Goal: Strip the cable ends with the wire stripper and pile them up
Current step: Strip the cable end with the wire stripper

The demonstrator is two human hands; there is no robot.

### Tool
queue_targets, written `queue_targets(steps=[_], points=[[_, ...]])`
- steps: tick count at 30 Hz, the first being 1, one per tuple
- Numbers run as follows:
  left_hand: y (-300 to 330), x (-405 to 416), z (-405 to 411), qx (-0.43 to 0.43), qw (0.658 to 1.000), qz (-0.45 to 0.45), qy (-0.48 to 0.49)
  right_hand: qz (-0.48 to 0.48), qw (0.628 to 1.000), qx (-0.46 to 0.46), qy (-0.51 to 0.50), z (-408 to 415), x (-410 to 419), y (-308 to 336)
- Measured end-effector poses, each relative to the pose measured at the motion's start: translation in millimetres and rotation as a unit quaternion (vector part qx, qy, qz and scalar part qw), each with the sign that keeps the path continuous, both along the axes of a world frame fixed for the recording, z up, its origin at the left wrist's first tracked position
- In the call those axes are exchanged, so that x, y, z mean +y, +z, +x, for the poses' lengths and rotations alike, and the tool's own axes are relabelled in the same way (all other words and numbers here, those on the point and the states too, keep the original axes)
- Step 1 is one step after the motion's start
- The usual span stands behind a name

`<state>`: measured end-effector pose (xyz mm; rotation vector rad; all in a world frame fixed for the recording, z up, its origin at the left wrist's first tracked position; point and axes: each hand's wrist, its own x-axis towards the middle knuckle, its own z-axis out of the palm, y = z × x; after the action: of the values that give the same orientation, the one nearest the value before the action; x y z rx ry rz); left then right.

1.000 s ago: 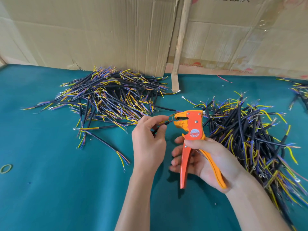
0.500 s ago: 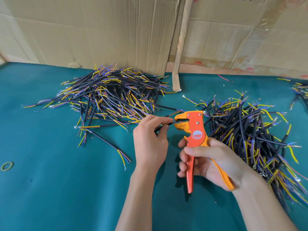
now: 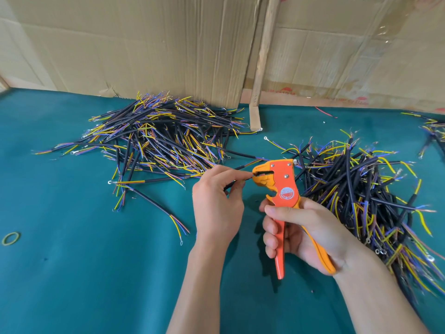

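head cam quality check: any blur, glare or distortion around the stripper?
Head view: stripper and both hands sharp, lit evenly, with soft shadows on the green cloth under the left hand and right hand; wide-angle bending curves the cardboard edges; right cable pile smears toward the frame corner; no glare.

Looked like a small makeshift workshop doing piecework wiring, not a proper factory line. The bench [image 3: 72,273] was covered in teal cloth with big heaps of cut cables [image 3: 159,138] on it, and flattened cardboard boxes [image 3: 144,44] propped by a wooden stick [image 3: 262,56] served as the back wall.
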<state>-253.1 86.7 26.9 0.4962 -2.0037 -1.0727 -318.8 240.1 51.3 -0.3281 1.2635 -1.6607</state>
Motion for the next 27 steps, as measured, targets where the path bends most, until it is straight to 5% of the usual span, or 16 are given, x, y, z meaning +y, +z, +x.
queue_targets(steps=[13,19,27], points=[[3.0,1.6,0.3,-0.003,1.000,0.018,0.008,0.025,0.997,0.036,-0.070,-0.4,-5.6,-5.1],[3.6,0.5,-0.2,0.004,0.999,0.040,0.023,-0.052,0.996,-0.033,-0.059,-1.4,-1.6,-2.7],[3.9,6.0,-1.5,-0.009,0.999,0.024,-0.030,-0.120,0.978,0.012,-0.170,-6.4,-3.8,-5.4]])
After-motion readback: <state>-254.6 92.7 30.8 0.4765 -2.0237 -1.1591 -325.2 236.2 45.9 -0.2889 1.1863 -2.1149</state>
